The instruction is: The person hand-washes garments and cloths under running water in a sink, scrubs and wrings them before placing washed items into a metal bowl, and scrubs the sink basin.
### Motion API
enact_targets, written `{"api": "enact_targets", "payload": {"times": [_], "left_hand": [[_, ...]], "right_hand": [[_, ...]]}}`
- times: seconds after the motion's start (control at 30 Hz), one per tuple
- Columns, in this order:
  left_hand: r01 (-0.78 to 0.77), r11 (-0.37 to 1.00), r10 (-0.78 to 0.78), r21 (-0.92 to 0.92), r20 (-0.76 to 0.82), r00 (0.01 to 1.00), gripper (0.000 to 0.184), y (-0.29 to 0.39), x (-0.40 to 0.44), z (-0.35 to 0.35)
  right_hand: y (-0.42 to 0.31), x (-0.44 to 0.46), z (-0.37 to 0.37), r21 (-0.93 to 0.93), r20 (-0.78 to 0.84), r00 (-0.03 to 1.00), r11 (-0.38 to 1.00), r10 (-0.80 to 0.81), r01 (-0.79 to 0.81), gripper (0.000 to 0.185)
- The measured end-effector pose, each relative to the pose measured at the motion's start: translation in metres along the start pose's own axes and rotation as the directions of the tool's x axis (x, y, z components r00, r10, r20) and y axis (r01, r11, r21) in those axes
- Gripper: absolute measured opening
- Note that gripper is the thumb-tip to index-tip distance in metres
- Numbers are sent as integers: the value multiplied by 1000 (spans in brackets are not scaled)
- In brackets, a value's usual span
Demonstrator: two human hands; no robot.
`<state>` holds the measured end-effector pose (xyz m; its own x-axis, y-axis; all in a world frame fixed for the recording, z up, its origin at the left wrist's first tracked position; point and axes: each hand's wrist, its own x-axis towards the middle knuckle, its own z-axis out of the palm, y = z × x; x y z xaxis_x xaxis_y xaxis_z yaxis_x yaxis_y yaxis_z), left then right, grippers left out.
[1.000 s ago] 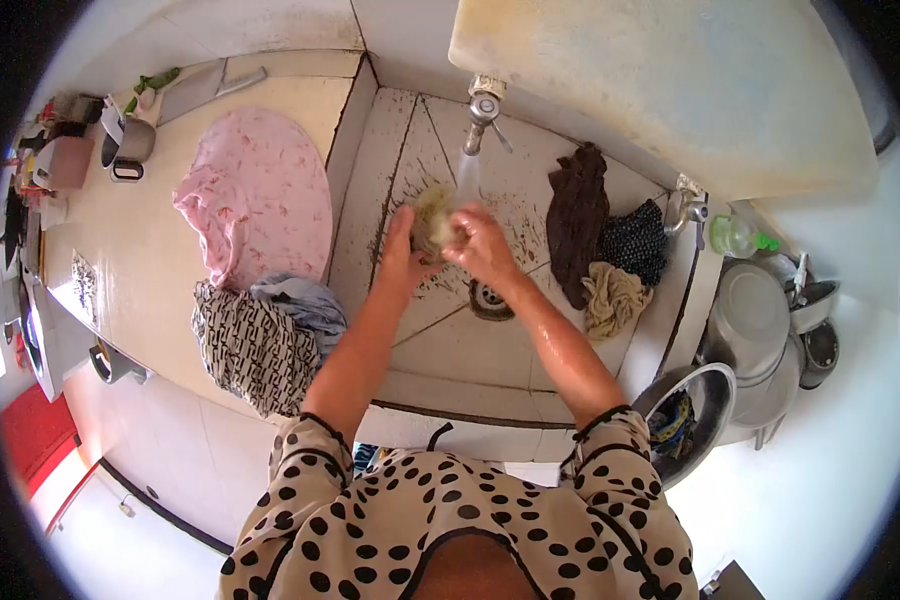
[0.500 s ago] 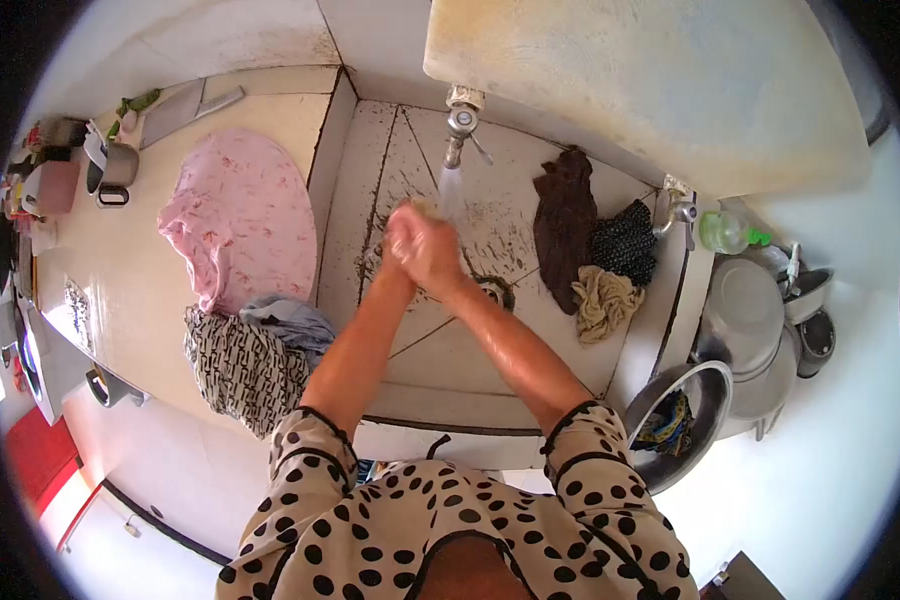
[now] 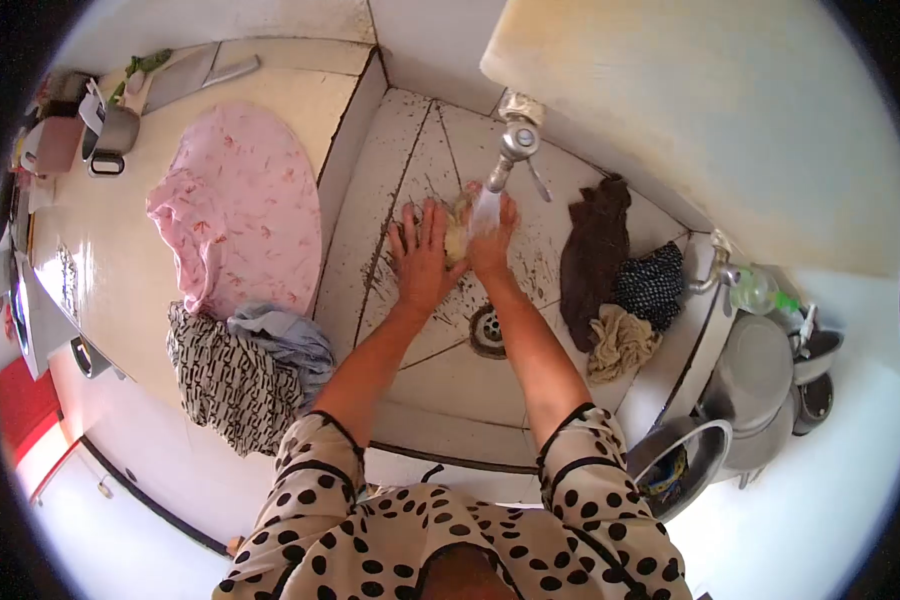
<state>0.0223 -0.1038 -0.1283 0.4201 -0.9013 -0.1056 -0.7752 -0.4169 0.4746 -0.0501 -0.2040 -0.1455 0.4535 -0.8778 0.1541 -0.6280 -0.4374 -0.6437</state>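
Water runs from the metal tap [image 3: 519, 140] into the tiled sink [image 3: 450, 385]. My left hand [image 3: 426, 258] lies with its fingers spread, its thumb side against a small wet yellowish cloth [image 3: 456, 232]. My right hand [image 3: 493, 240] is under the stream at the cloth's right side; the falling water blurs its fingers, and its grip cannot be made out. Right of it lie a dark brown cloth [image 3: 592, 260], a black dotted cloth [image 3: 649, 287] and a beige cloth [image 3: 622, 343]. The drain [image 3: 487, 331] is just below my right hand.
On the left counter [image 3: 120, 260] are a pink cloth [image 3: 250, 210], a black-and-white patterned cloth [image 3: 232, 380], a bluish cloth [image 3: 290, 340] and a pot [image 3: 113, 135]. Metal basins [image 3: 750, 365], a green-capped bottle [image 3: 755, 290] and a second tap [image 3: 718, 272] stand at the right.
My hands have gone from being clasped together to lying apart at the cloth, the left one spread. The right hand has moved right, under the running water. The camera view has shifted slightly.
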Motion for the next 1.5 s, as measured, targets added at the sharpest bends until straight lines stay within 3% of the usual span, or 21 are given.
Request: {"api": "enact_targets", "payload": {"times": [0.03,0.13,0.2,0.27,0.4,0.47,0.53,0.63,0.73,0.77,0.83,0.93,1.07,1.13,1.17,1.23,1.3,1.33,1.37,1.43,1.5], "left_hand": [[-8,1000,8,19,-12,1000,97,-2,-2,6],[-48,966,64,253,-55,996,101,-11,0,27],[-61,962,79,267,-59,995,99,-14,1,29],[-73,978,88,195,-65,994,97,-13,0,27],[-94,995,97,37,-90,991,91,-9,-2,17],[-95,985,110,146,-97,989,90,-9,-3,19],[-52,936,96,348,-110,989,90,-17,1,41],[-56,973,78,223,-90,993,90,-19,-1,40],[-54,997,58,60,-58,997,87,-5,-1,16],[-48,996,53,74,-59,997,85,-4,-1,15],[-44,994,50,101,-54,997,84,-5,-1,17],[-31,927,42,373,-21,999,92,-11,0,34],[-46,975,62,216,-68,996,94,-10,0,28],[-67,992,78,103,-104,992,94,-6,-2,17],[-55,994,64,93,-105,992,93,-6,-2,17],[-42,997,49,61,-108,993,92,-6,-2,20],[-36,995,48,98,-130,990,89,-8,-2,22],[-48,993,62,111,-128,990,88,-9,-3,23],[-52,991,69,121,-140,988,84,-8,-4,21],[-133,991,136,32,-221,966,81,-12,-6,26],[-179,982,153,-56,-314,937,71,-17,-7,28]], "right_hand": [[39,-1,28,40,36,995,995,-96,95,53],[23,-25,21,58,356,934,998,2,-24,41],[-9,-25,-1,-111,577,811,993,93,-35,39],[-14,-17,-4,-143,596,794,989,117,-38,38],[27,37,35,205,217,976,977,8,-54,32],[28,15,34,128,129,990,991,-65,48,29],[12,-48,23,-193,213,958,953,-192,234,25],[18,-65,26,-85,23,845,841,-534,534,21],[49,10,46,26,25,899,899,-438,438,19],[43,32,41,230,63,946,927,-317,295,21],[32,35,36,298,117,979,946,-169,128,22],[12,-20,28,6,89,974,978,-210,210,23],[42,-40,36,-278,79,869,826,-489,490,28],[55,-3,57,72,-5,950,948,-312,311,31],[48,17,55,513,49,997,858,-59,26,32],[48,36,58,770,130,983,611,130,-183,35],[76,18,80,508,8,999,860,50,-48,35],[87,6,86,265,-36,999,964,-15,24,35],[83,-7,76,-161,14,994,981,-105,106,35],[66,-15,44,-274,109,993,962,40,-9,30],[28,6,16,237,42,952,922,304,-305,23]]}}
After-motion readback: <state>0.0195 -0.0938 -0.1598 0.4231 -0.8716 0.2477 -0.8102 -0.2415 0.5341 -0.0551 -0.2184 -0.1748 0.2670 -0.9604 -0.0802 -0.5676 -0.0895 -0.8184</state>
